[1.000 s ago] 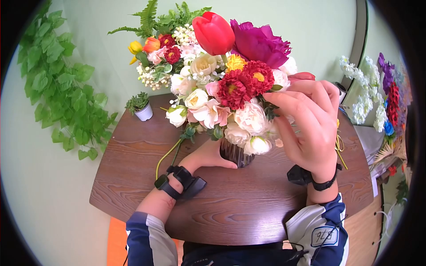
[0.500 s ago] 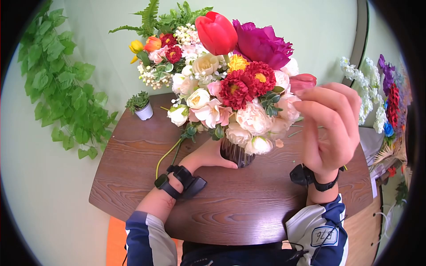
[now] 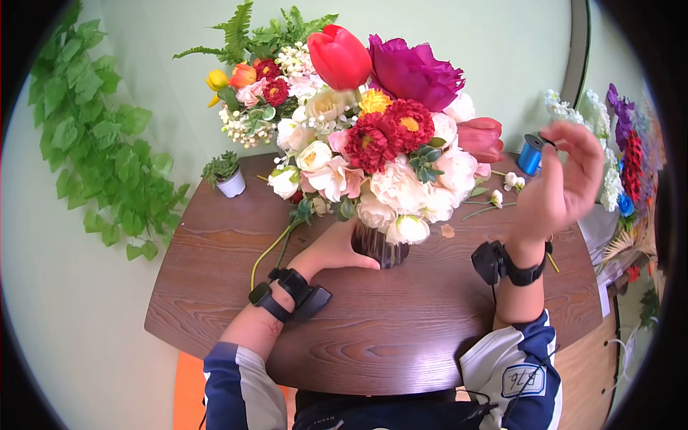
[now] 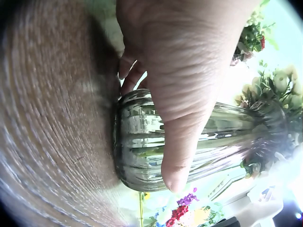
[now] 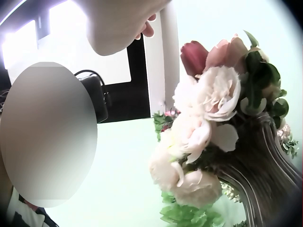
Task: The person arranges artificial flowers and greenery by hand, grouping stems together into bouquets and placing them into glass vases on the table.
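A ribbed glass vase holds a full bouquet of white, pink and red blooms, topped by a red tulip and a purple flower. My left hand grips the vase low down; in the left wrist view its thumb lies across the ribbed glass. To the right of the bouquet my right hand is raised with loosely bent fingers, apart from the flowers and holding nothing that I can see. A blue spool stands just behind it.
A small potted succulent stands at the table's back left, near a green stem. Cut white buds lie right of the bouquet. Another arrangement is behind it, hanging leaves at left, and more flowers at far right.
My right hand has moved away from the red flowers to the right, uncovering the pinkish-red tulip, the spool and the cut buds. My left hand stays on the vase.
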The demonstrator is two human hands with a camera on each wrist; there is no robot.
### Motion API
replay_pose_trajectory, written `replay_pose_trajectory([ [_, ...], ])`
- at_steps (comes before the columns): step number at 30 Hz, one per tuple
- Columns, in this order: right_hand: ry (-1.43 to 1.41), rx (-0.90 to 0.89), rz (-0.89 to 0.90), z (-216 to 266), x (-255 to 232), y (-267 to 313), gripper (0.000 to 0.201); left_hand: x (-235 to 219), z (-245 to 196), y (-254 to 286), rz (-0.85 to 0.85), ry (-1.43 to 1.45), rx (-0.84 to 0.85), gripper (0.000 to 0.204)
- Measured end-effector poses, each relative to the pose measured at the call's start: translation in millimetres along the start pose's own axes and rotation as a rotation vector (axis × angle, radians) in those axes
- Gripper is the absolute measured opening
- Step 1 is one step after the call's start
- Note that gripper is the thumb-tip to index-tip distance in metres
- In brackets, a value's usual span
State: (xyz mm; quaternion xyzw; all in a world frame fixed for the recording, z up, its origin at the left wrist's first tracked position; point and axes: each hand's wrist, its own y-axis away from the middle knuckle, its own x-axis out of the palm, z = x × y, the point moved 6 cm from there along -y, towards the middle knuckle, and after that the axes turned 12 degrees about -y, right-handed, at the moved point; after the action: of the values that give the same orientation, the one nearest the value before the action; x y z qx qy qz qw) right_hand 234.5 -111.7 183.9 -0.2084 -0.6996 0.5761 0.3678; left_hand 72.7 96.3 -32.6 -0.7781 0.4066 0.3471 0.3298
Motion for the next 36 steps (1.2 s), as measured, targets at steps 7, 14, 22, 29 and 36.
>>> replay_pose_trajectory([
  [7,-0.087,0.499,0.091,-108.6,0.1,28.6,0.031,-9.1,-8.0,-1.0,0.006,0.149,-0.102,0.083],
  [14,-0.413,0.946,1.105,-122.1,43.6,101.9,0.044,-9.9,7.4,-2.0,-0.134,0.106,-0.199,0.07],
  [22,-0.519,1.033,1.073,-121.2,83.8,164.4,0.069,-2.9,22.8,-6.0,-0.165,0.074,-0.122,0.063],
  [29,-0.638,1.076,0.843,-108.6,91.9,162.0,0.064,1.3,26.0,-5.3,-0.117,0.177,-0.113,0.062],
  [36,-0.499,0.94,0.707,-125.9,88.7,160.3,0.06,3.9,29.6,-4.4,-0.15,0.118,-0.036,0.048],
])
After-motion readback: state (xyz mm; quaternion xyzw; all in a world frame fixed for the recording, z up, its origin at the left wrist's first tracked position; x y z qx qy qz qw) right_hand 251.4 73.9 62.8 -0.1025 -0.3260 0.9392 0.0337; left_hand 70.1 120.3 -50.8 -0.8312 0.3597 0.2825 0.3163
